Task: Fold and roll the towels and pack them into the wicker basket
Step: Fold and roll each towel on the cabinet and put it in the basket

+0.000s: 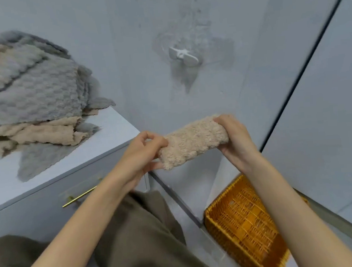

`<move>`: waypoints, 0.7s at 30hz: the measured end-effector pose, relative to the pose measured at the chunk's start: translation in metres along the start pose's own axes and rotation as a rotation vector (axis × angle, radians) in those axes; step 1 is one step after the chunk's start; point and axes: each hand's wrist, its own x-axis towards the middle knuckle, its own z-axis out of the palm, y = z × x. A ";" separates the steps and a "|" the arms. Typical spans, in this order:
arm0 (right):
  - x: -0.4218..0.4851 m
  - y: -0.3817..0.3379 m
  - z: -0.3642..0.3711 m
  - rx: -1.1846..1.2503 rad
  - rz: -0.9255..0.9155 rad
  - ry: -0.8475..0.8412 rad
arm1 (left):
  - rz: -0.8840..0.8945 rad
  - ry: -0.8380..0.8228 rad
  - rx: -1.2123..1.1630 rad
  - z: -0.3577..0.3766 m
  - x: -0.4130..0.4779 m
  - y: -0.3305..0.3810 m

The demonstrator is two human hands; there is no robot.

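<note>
- One orange wicker basket (241, 223) sits low at right, partly hidden by the right forearm.
- The left hand (143, 155) and right hand (234, 137) grip opposite ends of one rolled beige towel (192, 141) in mid-air, clear of the basket.
- A heap of grey and beige towels (26, 92), number unclear, lies on the white surface (112, 134) at left.
- One white hook (183, 55) is on the wall.

You get a single view, from the wide-angle camera on your head, facing forward and steeply down. The wicker basket (248, 228) sits near, low and right in frame; the cabinet top (112, 134) lies left of the basket, the wall (141, 30) beyond it.
</note>
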 end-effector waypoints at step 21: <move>-0.033 0.167 -0.210 0.278 0.596 0.331 | -0.476 -0.303 0.120 0.166 0.055 -0.207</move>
